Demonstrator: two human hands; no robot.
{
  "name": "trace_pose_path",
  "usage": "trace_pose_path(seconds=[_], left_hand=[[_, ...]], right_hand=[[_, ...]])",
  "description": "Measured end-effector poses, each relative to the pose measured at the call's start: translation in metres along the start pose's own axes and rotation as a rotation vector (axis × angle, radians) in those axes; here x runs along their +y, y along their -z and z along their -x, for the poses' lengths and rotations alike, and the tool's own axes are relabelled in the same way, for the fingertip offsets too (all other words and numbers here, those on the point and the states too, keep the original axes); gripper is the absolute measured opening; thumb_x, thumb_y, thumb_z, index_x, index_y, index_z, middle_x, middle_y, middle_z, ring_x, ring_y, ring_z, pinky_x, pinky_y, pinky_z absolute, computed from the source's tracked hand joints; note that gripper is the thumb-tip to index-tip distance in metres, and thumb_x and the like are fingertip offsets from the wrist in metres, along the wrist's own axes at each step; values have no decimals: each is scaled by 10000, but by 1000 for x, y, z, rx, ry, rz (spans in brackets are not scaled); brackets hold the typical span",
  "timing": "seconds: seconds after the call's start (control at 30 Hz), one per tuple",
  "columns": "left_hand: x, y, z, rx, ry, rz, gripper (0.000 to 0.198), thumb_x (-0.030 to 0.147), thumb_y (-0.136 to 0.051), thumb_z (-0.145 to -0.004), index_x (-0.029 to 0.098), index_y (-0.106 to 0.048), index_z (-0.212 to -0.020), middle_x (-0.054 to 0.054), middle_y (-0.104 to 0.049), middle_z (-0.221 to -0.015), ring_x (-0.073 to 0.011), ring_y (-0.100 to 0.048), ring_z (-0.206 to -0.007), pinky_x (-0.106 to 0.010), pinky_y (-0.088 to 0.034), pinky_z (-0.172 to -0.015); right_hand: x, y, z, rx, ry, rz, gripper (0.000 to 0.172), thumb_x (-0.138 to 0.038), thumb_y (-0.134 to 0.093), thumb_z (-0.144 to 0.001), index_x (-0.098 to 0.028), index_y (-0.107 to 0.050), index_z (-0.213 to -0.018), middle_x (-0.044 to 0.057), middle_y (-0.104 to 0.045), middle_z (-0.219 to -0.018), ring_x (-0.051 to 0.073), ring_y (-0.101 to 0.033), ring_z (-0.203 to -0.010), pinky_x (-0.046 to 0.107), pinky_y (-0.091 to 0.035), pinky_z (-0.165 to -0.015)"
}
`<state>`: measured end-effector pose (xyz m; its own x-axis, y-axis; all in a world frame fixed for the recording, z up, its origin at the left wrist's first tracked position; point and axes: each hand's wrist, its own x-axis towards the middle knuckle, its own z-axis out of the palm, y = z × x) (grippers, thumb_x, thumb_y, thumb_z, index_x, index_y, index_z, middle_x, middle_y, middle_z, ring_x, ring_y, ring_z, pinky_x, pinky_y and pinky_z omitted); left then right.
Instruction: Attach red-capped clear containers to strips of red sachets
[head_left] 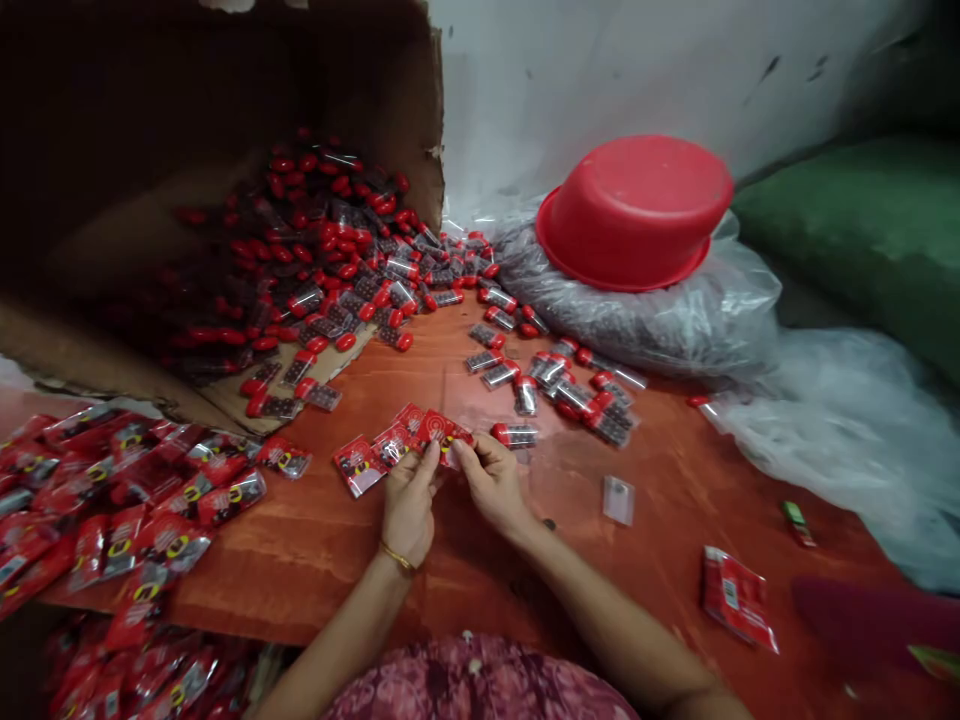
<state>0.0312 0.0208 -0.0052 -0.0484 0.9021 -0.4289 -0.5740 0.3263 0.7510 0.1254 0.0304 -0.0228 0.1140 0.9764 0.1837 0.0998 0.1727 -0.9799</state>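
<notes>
Near the middle of the table my left hand (409, 512), a gold bracelet at its wrist, pinches the edge of a red printed packet (436, 426) between thumb and fingers. My right hand (496, 482) closes on the same packet's right side, its fingertips almost meeting those of the left. Just left of it, more red packets (358, 466) lie in a short overlapping row. Beyond my right hand, small clear containers with red caps (516, 434) and dark contents are scattered. My fingers cover part of the packet, so I cannot see whether anything is inside it.
A large cardboard box (437, 120) on its side spills many red-capped containers (330, 300). Filled red packets (150, 500) are heaped at left. An upturned red basin (637, 210) rests on a filled clear plastic bag (637, 325). Another red packet (739, 598) lies at right.
</notes>
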Motion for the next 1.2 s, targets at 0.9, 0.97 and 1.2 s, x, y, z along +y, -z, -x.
trace_pose_path(seconds=[0.9, 0.97, 1.2], left_hand=[[21, 21, -12, 71, 50, -81, 333, 384, -808, -462, 150, -620, -604, 19, -635, -568, -97, -574, -543, -215, -435, -562], [15, 19, -8, 20, 39, -131, 317, 382, -799, -485, 143, -634, -611, 10, -640, -578, -102, -574, -558, -222, -437, -576], [4, 32, 4, 33, 131, -186, 371, 418, -805, -458, 140, -631, -633, 2, -660, -620, -102, -594, -573, -215, -458, -576]], right_hand=[[-28, 16, -56, -481, -15, 196, 436, -555, -490, -799, -146, -641, -791, 26, -633, -724, 139, -571, -677, 274, -471, -641], [-11, 18, -24, -460, -132, 63, 395, -545, -560, -748, -156, -611, -707, 4, -597, -639, 117, -532, -597, 246, -442, -571], [12, 19, 13, -193, -106, 148, 294, -454, -489, -823, -178, -571, -766, 17, -589, -666, 127, -521, -592, 249, -431, -560]])
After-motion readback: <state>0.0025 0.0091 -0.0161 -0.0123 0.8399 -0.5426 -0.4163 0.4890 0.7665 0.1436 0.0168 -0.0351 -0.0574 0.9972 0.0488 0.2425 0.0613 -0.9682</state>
